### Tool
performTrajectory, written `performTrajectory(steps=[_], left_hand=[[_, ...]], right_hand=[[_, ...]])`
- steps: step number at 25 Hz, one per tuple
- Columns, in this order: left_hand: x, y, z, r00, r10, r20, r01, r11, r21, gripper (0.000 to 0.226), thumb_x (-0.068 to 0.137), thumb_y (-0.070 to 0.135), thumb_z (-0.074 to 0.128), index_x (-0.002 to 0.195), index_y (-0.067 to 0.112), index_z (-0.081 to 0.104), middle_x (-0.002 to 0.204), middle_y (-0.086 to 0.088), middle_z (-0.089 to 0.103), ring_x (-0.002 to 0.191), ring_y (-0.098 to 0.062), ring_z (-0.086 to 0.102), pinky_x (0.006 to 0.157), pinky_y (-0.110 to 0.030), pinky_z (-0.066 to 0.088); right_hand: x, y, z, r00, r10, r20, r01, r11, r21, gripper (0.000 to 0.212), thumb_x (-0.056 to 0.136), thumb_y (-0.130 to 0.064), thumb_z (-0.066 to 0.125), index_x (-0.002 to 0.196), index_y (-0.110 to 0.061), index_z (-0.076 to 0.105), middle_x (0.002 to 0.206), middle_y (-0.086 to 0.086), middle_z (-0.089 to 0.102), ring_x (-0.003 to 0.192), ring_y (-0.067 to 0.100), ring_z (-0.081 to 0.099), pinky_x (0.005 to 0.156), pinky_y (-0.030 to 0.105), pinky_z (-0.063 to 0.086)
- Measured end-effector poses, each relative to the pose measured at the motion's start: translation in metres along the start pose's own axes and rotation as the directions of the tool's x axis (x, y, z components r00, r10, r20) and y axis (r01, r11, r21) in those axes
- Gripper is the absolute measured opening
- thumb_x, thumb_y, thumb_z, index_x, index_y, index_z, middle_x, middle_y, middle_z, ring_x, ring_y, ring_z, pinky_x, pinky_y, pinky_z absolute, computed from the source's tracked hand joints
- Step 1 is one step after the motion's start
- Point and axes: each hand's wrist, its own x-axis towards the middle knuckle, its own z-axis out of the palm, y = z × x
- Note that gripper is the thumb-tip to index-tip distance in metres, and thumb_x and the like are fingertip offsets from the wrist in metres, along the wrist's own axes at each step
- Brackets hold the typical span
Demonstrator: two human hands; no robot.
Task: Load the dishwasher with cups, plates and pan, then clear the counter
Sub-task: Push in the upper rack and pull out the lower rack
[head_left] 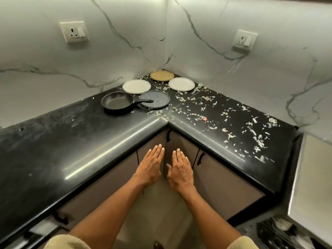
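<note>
A black pan [116, 103] sits near the corner of the black L-shaped counter [53, 141], its handle lying over a dark grey plate [158, 99]. Behind them lie two white plates [136, 86] [181, 84] and a brown plate [162, 75] in the very corner. A fork [197, 88] lies beside the right white plate. My left hand [150, 166] and my right hand [180, 169] are held flat, palms down, side by side in front of the cabinet corner, below the counter edge. Both hold nothing. No cups are visible.
Pale food scraps [251, 133] litter the right stretch of counter, with a small red bit [204, 119] among them. Cabinet doors with black handles [200, 159] stand below. A dishwasher rack [280, 232] shows at the bottom right, under a steel surface [312, 186]. Wall sockets [74, 32] [244, 40] sit above.
</note>
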Motion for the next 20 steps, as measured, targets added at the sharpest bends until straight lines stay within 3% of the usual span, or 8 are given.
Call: performTrajectory(steps=[14, 20], left_hand=[[0.264, -0.028, 0.009, 0.996, 0.062, 0.06, -0.062, 0.998, -0.005, 0.078, 0.092, 0.009, 0.044, 0.158, 0.009, 0.003, 0.167, -0.008, 0.0, 0.154, -0.018, -0.003, 0.122, -0.03, -0.004], [0.404, -0.038, 0.02, 0.989, 0.125, 0.084, -0.122, 0.992, -0.042, 0.071, 0.095, 0.012, 0.04, 0.158, 0.008, 0.008, 0.166, -0.009, 0.006, 0.154, -0.018, 0.002, 0.124, -0.031, -0.001]], right_hand=[[0.234, 0.091, -0.018, 0.993, 0.115, -0.019, -0.116, 0.992, -0.041, 0.064, 0.103, -0.034, 0.044, 0.158, -0.008, 0.023, 0.165, 0.012, 0.022, 0.154, 0.024, 0.017, 0.126, 0.036, 0.011], [0.361, 0.133, -0.025, 0.99, 0.14, 0.031, -0.136, 0.987, -0.086, 0.063, 0.103, -0.026, 0.04, 0.159, -0.008, 0.019, 0.167, 0.01, 0.016, 0.154, 0.022, 0.013, 0.127, 0.037, 0.009]])
